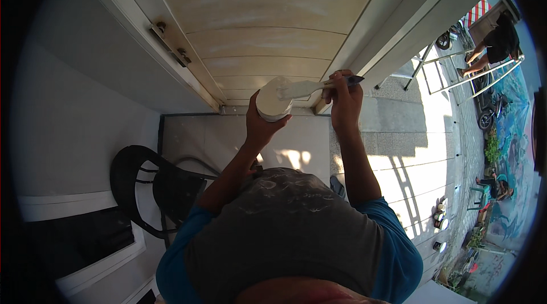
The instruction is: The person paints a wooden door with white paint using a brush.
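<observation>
1. Tub of white paint: before the door, cupped in the left hand, fingers curled.
2. Brush: pinched in the right hand, bristles at the paint.
3. Loading seems in hand; lifting the brush away calls for a level tub.

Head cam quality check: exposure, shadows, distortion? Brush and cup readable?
Head view: fisheye bows the door's grooves and leaves dark corners; sunlit paving at right looks washed out, crossed by a ladder-like shadow; the black chair sits in shade with little detail; the brush and white cup are readable, though their whites nearly merge where they overlap.
</observation>
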`<state>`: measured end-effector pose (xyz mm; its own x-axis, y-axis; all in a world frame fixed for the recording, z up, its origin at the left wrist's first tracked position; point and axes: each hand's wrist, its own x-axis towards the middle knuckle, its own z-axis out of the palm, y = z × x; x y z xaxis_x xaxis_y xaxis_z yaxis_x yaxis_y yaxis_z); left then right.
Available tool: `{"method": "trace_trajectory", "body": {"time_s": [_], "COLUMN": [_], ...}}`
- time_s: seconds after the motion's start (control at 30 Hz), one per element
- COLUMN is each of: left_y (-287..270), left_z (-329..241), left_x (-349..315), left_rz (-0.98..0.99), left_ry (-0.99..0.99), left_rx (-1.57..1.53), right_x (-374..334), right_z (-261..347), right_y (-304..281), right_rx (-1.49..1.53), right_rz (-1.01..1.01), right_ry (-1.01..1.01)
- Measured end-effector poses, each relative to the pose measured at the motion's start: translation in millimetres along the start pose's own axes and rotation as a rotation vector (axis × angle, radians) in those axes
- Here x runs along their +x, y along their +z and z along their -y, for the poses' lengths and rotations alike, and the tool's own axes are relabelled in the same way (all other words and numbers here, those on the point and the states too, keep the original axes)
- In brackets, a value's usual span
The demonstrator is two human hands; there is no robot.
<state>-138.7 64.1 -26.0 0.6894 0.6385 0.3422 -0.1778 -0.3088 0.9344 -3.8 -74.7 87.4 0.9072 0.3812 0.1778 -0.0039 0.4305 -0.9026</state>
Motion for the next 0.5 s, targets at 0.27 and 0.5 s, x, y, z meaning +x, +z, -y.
{"method": "trace_trajectory", "body": {"time_s": [0.27,0.5], "left_y": [-61,-79], "left_z": [29,52], "left_x": [56,98], "left_rz": [0.037,0.058], "left_ry": [0.017,0.007], "left_rx": [0.008,-0.027], "right_x": [31,56], "right_z": [-46,-65], "right_y": [58,71], "right_rx": [-0.006,0.272], "right_rz": [-0.004,-0.063], "right_ry": [0.066,0.203]}}
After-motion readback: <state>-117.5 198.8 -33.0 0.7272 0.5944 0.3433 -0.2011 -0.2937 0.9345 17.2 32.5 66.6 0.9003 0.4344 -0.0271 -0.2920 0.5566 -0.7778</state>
